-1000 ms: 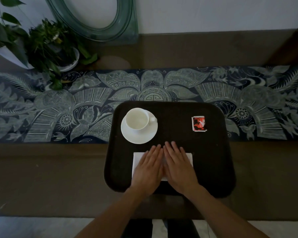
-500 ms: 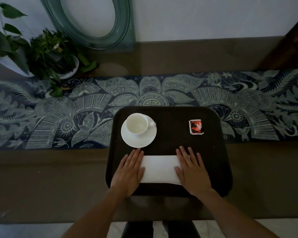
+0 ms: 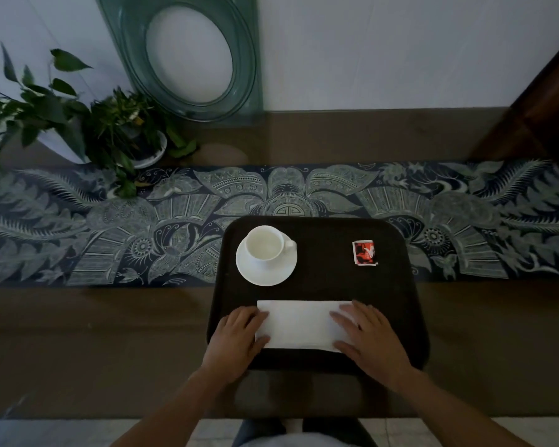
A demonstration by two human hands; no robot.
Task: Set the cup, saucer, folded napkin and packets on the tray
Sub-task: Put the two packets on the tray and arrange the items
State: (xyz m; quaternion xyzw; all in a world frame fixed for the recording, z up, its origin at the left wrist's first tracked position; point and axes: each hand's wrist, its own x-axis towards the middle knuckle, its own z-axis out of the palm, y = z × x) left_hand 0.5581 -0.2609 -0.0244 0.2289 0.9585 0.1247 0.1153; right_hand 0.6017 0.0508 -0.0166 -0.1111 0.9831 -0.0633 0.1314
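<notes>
A dark rounded tray [image 3: 397, 304] lies on the table in front of me. At its far left an empty white cup [image 3: 264, 242] stands on a white saucer [image 3: 265, 272]. A red packet [image 3: 364, 252] lies at the tray's far right. Along the near edge a folded white napkin [image 3: 299, 324] lies flat. My left hand [image 3: 234, 338] rests flat at the napkin's left end, fingers apart, fingertips on its edge. My right hand [image 3: 370, 337] lies flat on the napkin's right end, fingers spread.
A patterned blue runner [image 3: 110, 227] crosses the brown table under the tray's far half. Potted plants [image 3: 117, 130] stand at the back left. A green oval frame [image 3: 191, 56] leans on the wall. Dark wooden furniture [image 3: 542, 111] sits at the back right.
My hands slid apart from the napkin's middle to its two ends, uncovering its centre. The camera view tilted up a little.
</notes>
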